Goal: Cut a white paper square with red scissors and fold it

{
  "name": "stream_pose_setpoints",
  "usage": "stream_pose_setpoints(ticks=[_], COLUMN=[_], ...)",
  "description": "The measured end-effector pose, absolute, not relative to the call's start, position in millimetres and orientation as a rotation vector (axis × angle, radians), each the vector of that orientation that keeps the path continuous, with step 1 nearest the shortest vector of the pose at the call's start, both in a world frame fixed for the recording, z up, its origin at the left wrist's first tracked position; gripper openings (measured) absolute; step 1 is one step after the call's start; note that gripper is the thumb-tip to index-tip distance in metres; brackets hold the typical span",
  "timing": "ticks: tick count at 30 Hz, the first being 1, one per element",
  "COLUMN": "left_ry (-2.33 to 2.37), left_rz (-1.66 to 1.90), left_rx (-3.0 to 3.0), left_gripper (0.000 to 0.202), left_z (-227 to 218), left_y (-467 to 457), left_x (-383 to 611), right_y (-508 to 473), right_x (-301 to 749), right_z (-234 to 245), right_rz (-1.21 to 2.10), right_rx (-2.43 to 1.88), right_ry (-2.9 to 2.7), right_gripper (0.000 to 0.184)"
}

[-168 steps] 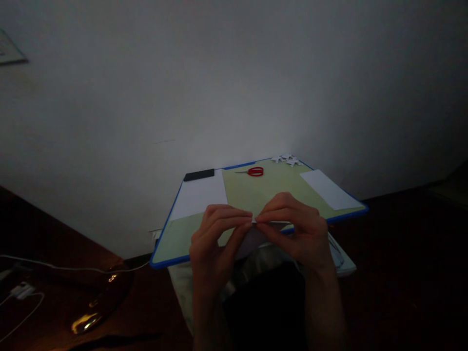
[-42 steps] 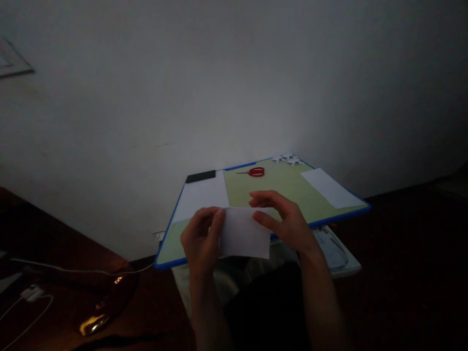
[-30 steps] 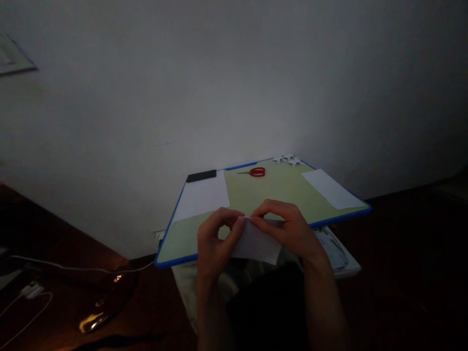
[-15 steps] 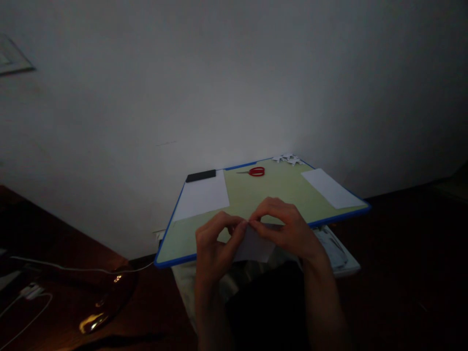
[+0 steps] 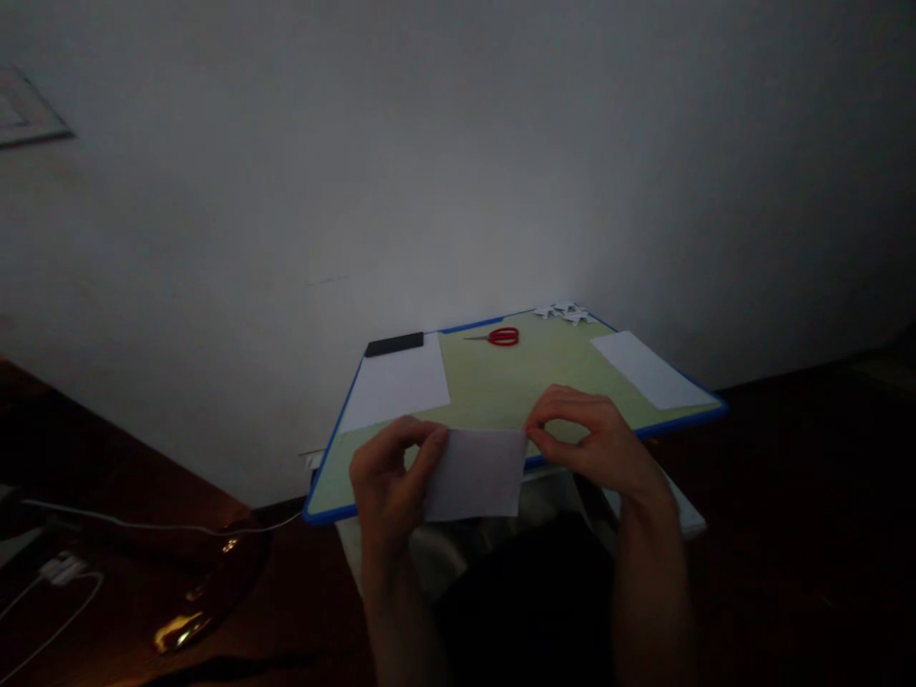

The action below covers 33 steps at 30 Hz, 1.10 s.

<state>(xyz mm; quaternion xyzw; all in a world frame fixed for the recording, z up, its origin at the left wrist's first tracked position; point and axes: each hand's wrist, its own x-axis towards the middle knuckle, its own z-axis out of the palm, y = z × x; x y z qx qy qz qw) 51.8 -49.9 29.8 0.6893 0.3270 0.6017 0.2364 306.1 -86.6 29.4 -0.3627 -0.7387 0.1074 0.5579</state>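
A small white sheet of paper (image 5: 476, 474) hangs between my two hands, over the near edge of the green board. My left hand (image 5: 396, 474) pinches its upper left corner between thumb and fingers. At the upper right corner, the thumb and forefinger of my right hand (image 5: 591, 439) are pressed together on the paper. Beyond my hands, red-handled scissors (image 5: 501, 337) lie on the board, their blades pointing left.
The blue-edged green board (image 5: 501, 382) stands against the wall. On it lie a white sheet (image 5: 401, 386) with a dark flat block (image 5: 393, 344), another white sheet (image 5: 651, 372) at right, and several folded paper pieces (image 5: 569, 313). A white cable (image 5: 164, 528) runs at left.
My hands have moved apart along the paper's top edge, from its middle out to the corners. The sheet now shows wider between them.
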Motion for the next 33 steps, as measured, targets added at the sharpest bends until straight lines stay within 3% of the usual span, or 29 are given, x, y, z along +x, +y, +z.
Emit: stream_pose_setpoints(ticks=[5,12,22,33], left_ry=[0.863,0.837,0.822,0.909], left_rz=[1.541,1.128,1.365,1.387], left_rx=[1.856,2.147,2.08,2.122], left_gripper=[0.011,0.008,0.012,0.013], left_z=[32,43,56,56], left_y=[-47,-53,-66,-72], left_x=[59,64,87,80], right_y=[-83,-88,-95,-99], right_x=[301,292,271,273], right_z=[31,38,48,45], right_rz=[0.236,0.229,0.146,0.067], right_rx=[-0.921,-0.962,-0.907,-0.871], right_ry=[-1.537,-1.53,-1.809,-1.799], right_gripper=[0.014,0.01,0.011,0.013])
